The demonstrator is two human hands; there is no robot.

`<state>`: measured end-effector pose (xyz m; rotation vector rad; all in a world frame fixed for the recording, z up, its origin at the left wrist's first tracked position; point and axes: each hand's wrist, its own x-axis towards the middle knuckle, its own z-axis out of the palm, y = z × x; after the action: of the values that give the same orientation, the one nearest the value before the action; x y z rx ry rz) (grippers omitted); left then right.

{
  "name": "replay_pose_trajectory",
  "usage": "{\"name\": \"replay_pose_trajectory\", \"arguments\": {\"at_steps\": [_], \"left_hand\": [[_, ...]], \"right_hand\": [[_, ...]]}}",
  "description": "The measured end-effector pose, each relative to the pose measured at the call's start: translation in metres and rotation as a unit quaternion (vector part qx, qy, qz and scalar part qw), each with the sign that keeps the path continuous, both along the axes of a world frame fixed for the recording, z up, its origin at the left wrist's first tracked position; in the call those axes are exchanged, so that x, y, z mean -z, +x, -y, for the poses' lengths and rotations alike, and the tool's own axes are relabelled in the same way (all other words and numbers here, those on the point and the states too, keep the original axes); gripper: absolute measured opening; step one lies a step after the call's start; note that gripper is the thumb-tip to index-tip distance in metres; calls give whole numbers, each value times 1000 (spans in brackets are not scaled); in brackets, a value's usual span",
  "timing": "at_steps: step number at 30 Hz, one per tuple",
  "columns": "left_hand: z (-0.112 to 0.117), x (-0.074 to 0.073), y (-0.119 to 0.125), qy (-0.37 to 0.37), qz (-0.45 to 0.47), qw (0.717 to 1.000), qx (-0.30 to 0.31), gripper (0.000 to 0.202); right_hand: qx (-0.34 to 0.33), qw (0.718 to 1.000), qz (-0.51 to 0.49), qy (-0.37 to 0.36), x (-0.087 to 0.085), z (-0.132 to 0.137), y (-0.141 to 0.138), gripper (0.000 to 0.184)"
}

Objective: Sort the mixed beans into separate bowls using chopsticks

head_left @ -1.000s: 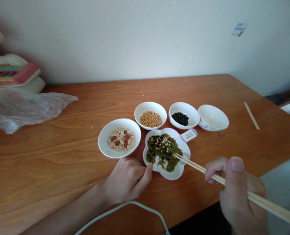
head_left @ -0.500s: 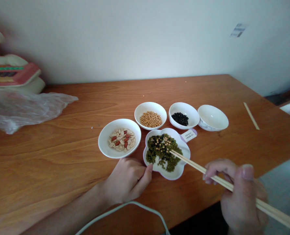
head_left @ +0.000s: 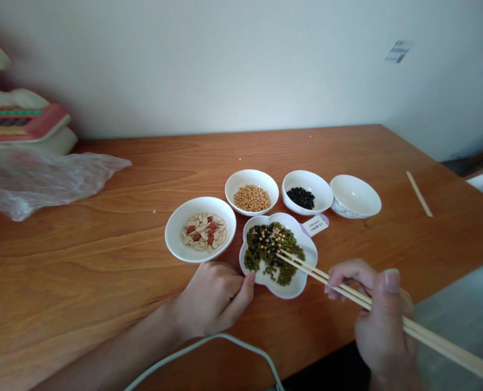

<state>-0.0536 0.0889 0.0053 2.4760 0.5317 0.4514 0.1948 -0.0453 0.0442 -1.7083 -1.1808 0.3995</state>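
Observation:
My right hand (head_left: 377, 315) is closed around a pair of wooden chopsticks (head_left: 347, 293). Their tips, slightly apart, reach into a white flower-shaped dish (head_left: 292, 290) with a purple rim and a labelled tab. Mixed in that dish are green mung beans (head_left: 286, 276), black beans and pale yellow soybeans. I cannot make out a bean between the tips. At the dish's near left edge, my left hand (head_left: 214, 298) rests on the table with fingers curled, its thumb on the rim. Just beyond it stands a white bowl of peanuts (head_left: 204, 232), some red-skinned.
Behind the dish stand a bowl of soybeans (head_left: 251, 198), a bowl of black beans (head_left: 301, 198) and a bare white bowl (head_left: 355, 195). A single wooden stick (head_left: 419, 194) lies at right. A plastic bag (head_left: 49, 182) is at left; a pale cable (head_left: 225, 336) crosses in front.
My right hand has moved left, and the chopstick tips have shifted slightly left in the dish and spread a little apart. My left hand stays at the dish's rim.

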Motion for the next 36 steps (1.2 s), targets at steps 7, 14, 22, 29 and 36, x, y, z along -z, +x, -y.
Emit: {"name": "replay_pose_trajectory", "arguments": {"at_steps": [7,14,22,29,36], "left_hand": [[0,-2,0,-4,1,1000,6,57],[0,-1,-1,-3,-8,1000,3,58],[0,-2,-1,10,-4,1000,6,58],[0,-4,0,15,0,1000,7,59],[0,-3,0,6,-2,1000,10,58]], "right_hand": [[3,1000,17,-4,-2,-2,-2,87],[14,1000,22,-11,-1,-1,-1,88],[-2,1000,27,-10,0,-1,-1,90],[21,1000,21,1,3,0,-2,88],[33,997,21,66,-8,-1,4,88]]}}
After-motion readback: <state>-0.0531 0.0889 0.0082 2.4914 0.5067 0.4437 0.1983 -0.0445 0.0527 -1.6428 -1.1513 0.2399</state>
